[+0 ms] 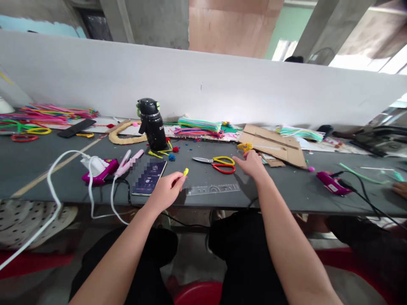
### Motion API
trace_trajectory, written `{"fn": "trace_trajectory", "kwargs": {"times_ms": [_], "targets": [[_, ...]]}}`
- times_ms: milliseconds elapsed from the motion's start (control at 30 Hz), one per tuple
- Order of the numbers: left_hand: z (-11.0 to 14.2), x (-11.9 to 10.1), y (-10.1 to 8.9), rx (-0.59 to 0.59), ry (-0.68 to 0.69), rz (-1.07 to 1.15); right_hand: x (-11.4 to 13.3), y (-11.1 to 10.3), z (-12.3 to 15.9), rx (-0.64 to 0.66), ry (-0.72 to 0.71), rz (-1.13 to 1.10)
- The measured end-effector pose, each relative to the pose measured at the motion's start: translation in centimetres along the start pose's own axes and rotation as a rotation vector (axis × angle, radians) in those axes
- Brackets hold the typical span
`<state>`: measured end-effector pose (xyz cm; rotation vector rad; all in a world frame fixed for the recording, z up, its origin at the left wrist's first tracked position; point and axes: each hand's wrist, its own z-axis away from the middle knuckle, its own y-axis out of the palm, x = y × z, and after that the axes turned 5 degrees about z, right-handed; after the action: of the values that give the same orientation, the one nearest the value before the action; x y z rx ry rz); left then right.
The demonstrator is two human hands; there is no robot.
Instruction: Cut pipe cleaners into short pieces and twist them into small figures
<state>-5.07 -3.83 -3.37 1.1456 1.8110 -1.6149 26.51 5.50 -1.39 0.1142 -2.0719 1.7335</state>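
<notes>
My left hand is closed, pinching a small curled yellow piece, fuzzy like pipe cleaner, between thumb and fingertips above the table's front part. Farther right, my right hand reaches to a yellow glue gun with a clear stick at its back. Its thumb sticks out to the left; the other fingers are partly hidden against the gun. Scissors with one yellow and one red handle lie between my hands. Nearer me is a clear plastic ruler. A phone lies just left of my left hand.
A black bottle stands behind the phone. Bundles of pipe cleaners and cardboard lie along the white partition. A pink hair straightener, white cables and purple power blocks are on the table. Another person's hand shows far right.
</notes>
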Motion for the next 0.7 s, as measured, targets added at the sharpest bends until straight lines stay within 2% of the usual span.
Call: {"fn": "trace_trajectory", "kwargs": {"times_ms": [133, 267, 400, 500, 600, 700], "targets": [[0.2, -0.5, 0.3, 0.068, 0.091, -0.078, -1.7, 1.1, -0.8, -0.081, 0.238, -0.046], [0.2, -0.7, 0.7, 0.082, 0.138, -0.101, -1.4, 2.9, -2.6, -0.088, 0.315, -0.095], [0.4, -1.1, 0.4, 0.120, 0.114, -0.133, -1.5, 3.8, -4.8, -0.089, 0.295, -0.139], [0.5, -1.4, 0.2, 0.144, 0.117, -0.126, -2.0, 3.9, -5.3, -0.092, 0.227, -0.225], [0.4, -1.7, 0.2, 0.131, 0.092, -0.100, -1.7, 3.1, -4.4, -0.095, 0.139, -0.348], [0.2, -1.9, 0.3, 0.100, 0.076, -0.086, -0.5, 1.8, -2.4, -0.045, 0.057, -0.569]]}}
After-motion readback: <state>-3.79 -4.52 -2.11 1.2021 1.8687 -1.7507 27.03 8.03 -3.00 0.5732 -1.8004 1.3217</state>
